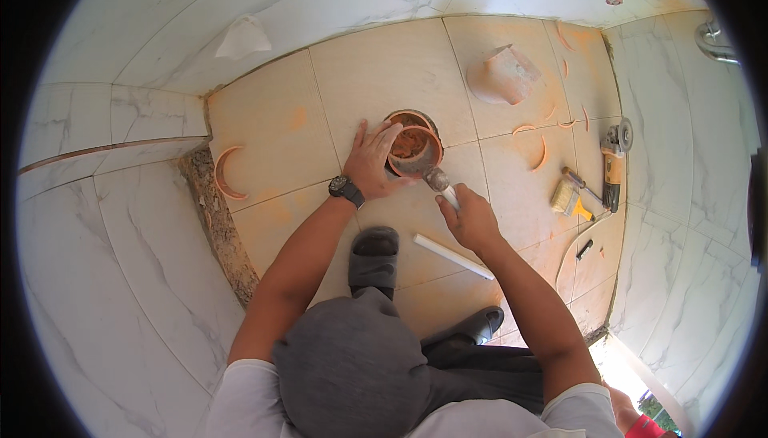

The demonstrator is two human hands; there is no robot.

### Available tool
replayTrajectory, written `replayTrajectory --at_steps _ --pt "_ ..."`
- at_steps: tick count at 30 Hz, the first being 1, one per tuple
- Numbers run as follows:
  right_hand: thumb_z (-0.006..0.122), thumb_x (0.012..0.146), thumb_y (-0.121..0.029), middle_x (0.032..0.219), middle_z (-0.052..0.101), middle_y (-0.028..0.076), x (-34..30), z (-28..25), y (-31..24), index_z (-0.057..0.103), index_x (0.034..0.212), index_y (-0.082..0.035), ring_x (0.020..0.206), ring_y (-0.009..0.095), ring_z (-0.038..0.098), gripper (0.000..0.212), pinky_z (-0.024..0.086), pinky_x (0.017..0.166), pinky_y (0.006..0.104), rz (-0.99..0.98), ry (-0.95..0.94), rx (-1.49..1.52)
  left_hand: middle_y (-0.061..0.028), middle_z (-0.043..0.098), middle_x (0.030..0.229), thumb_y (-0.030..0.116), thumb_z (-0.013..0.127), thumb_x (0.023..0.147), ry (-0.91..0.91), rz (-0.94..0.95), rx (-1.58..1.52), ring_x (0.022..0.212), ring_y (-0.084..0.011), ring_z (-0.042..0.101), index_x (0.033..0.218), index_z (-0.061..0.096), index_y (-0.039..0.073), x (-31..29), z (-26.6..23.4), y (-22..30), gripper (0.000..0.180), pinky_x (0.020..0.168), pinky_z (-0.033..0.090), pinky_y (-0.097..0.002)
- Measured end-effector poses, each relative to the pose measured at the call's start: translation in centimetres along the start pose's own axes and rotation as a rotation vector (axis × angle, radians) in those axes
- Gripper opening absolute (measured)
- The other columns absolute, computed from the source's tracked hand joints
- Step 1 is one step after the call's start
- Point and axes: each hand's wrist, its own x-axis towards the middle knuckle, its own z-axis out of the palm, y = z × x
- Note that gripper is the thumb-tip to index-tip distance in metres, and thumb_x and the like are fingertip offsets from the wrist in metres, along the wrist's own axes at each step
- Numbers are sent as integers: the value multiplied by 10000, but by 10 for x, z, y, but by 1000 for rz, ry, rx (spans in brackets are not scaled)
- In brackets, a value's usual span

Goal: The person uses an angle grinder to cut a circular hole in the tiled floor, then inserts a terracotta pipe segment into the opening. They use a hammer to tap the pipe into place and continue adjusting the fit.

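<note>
Near the middle of the floor, an orange pipe ring (439, 156) sits over a round hole (414, 116) cut in the tiles. Reddish-brown rubble shows inside it. My left hand (370, 160), with a black watch at the wrist, is curved round the ring's left side, fingers at the far part and thumb at the near part. My right hand (472, 218) is closed round the white handle of a hammer (437, 180). The hammer's blunt grey head is at the ring's near right edge; whether it touches cannot be told.
A white tube (454, 257) lies by my sandalled feet. An angle grinder (614, 164), a brush (568, 200) and a cord lie at the right wall. Curved orange offcuts (228, 174) and a pale pipe elbow (502, 76) are on the floor. A rough gap runs along the left wall.
</note>
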Motion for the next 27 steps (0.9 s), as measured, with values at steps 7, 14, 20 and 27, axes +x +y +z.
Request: replayTrajectory --at_steps 7,14,20,27 --pt "623 995 -341 774 653 262 -6 -1 -2 569 934 6 734 465 648 356 495 655 516 34 125 152 -176 494 1493 587 842 669 23 26 -11 1467 -299 372 1512 367 14 -2 4 -3 1125 1259 108 -557" --pt "632 990 -339 771 653 294 34 -9 -6 567 934 29 723 486 652 378 496 625 514 19 282 172 -187 498 1488 546 830 701 58 61 -19 1466 -300 376 1517 351 -5 -4 3 -5 1095 1256 120 -557" --pt "625 989 -367 763 645 320 52 -13 2 568 917 38 730 504 652 414 498 631 534 21 206 113 -191 508 1477 520 832 709 62 65 -8 1464 -300 378 1517 344 -11 -4 6 -5 1083 1256 129 -553" --pt "617 992 -361 767 655 307 54 -17 -13 587 939 39 730 488 663 405 505 637 519 24 209 62 -195 511 1470 517 845 704 59 54 -19 1461 -293 382 1505 371 -7 -3 3 -4 1068 1260 124 -542"
